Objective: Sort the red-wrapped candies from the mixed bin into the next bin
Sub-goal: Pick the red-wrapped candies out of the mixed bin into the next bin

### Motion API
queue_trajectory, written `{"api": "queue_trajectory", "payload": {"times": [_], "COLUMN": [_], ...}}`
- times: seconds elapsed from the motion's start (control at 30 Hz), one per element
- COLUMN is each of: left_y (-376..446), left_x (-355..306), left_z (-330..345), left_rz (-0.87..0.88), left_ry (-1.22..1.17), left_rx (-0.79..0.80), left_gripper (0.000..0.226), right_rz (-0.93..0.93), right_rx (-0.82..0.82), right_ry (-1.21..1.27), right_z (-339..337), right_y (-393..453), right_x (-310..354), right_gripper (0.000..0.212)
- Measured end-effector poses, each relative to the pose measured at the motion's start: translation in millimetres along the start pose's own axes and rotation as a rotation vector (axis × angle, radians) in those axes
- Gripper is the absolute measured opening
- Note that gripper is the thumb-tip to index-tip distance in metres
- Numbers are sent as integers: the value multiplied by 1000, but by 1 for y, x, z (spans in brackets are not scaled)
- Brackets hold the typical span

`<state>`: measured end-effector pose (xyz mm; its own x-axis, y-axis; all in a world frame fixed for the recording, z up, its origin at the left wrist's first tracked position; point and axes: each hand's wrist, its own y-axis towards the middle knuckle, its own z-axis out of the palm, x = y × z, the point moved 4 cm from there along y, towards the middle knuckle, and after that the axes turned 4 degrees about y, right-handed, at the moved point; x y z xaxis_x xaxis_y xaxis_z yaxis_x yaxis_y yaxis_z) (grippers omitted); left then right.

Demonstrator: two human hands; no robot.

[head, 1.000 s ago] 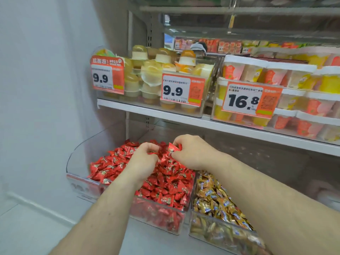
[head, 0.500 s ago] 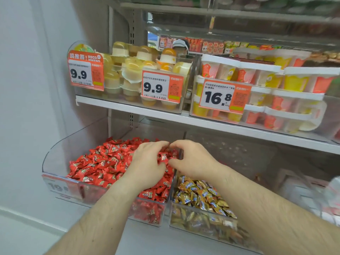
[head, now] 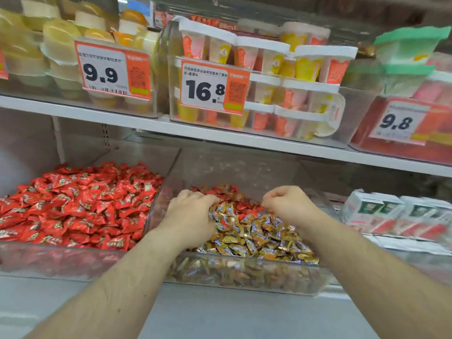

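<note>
A clear bin (head: pixel 73 250) at the left is heaped with red-wrapped candies (head: pixel 80 204). Beside it on the right, the mixed bin (head: pixel 244 272) holds mostly gold-wrapped candies (head: pixel 256 238), with some red-wrapped ones (head: pixel 247 206) toward its back. Both my hands are inside the mixed bin. My left hand (head: pixel 193 211) lies palm down near the bin's left wall, its fingers curled into the candies at the back. My right hand (head: pixel 291 204) is curled, fingertips touching the red pieces. Whether either hand holds a candy is hidden.
Directly above the bins runs a white shelf (head: pixel 220 135) carrying clear bins of pudding cups (head: pixel 269 77) with orange price tags. White and green cartons (head: pixel 391 214) lie to the right of the mixed bin. The grey shelf front (head: pixel 220 314) runs under my forearms.
Both hands have moved right, from over the red-candy bin into the mixed bin. The view has shifted right and closer to the bins.
</note>
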<state>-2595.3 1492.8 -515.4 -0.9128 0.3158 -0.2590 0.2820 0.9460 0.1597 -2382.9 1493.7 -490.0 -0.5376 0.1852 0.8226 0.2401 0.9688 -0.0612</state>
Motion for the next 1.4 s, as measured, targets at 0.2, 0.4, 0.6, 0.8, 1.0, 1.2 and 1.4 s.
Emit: {"api": "queue_trajectory", "payload": {"times": [0.2, 0.4, 0.6, 0.8, 1.0, 1.2, 1.4], "left_y": [20, 24, 23, 18, 10, 3, 3], "left_x": [-3, 5, 11, 5, -2, -13, -22], "left_z": [16, 18, 22, 15, 0, 1, 2], "left_rz": [-72, -135, -171, -171, -126, -7, 71], "left_ry": [-1, 6, -40, -132, -172, -228, -197], "left_rx": [67, 40, 67, 72, 93, 196, 272], "left_gripper": [57, 55, 58, 67, 58, 52, 48], "right_rz": [111, 144, 218, 182, 52, -60, -79], "right_rx": [181, 360, 610, 583, 630, 565, 337], "right_ry": [-143, -425, -194, -156, -239, -359, -117], "right_z": [32, 69, 99, 97, 64, 24, -8], "right_y": [61, 85, 71, 46, 5, -33, -46], "right_x": [-12, -2, 12, 7, 11, 5, -4], "right_gripper": [38, 49, 50, 102, 111, 94, 77]}}
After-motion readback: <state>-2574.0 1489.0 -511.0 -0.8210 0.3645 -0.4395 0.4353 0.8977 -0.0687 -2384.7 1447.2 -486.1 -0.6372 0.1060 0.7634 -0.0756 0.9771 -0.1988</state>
